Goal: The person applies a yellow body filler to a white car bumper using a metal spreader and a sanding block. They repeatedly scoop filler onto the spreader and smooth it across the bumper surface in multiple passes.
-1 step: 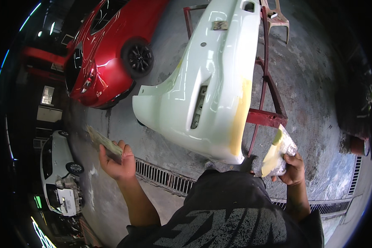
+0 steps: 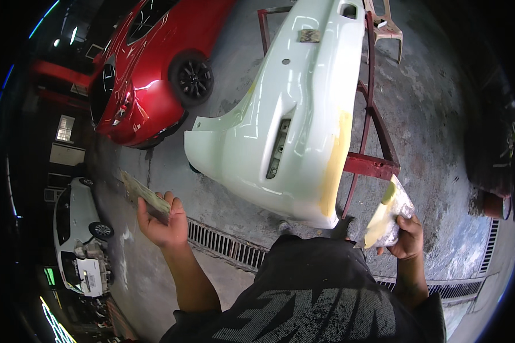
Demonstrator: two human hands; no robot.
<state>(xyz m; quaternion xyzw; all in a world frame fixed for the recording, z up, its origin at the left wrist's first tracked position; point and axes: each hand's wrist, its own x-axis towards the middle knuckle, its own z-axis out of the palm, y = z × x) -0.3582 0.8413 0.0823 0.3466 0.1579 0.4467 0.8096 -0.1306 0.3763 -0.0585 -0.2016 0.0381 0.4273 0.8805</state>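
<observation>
A white car bumper [image 2: 252,143] rests on a red metal stand [image 2: 372,164], in front of me. Yellow filler [image 2: 336,166] coats its right-hand edge near the bottom corner. My left hand [image 2: 165,224], left of the bumper, pinches a thin, flat, greenish-grey plate [image 2: 145,194] between thumb and fingers; its exact kind is unclear. Right of the bumper's near corner, my right hand [image 2: 407,237] is closed around a pale plate [image 2: 388,214] smeared with yellow and whitish-grey filler. Neither hand touches the bumper. A small patterned pad [image 2: 309,36] lies on the bumper's far part.
A red car [image 2: 149,86] stands at the far left, and a white car [image 2: 77,234] with its end opened up is nearer. A plastic chair [image 2: 386,31] stands behind the stand. A metal drain grate [image 2: 226,244] crosses the floor by my legs.
The bumper and stand sit slightly farther right in the picture, as the view has shifted a little. Both hands keep their hold, with the right hand's plate tilted slightly differently.
</observation>
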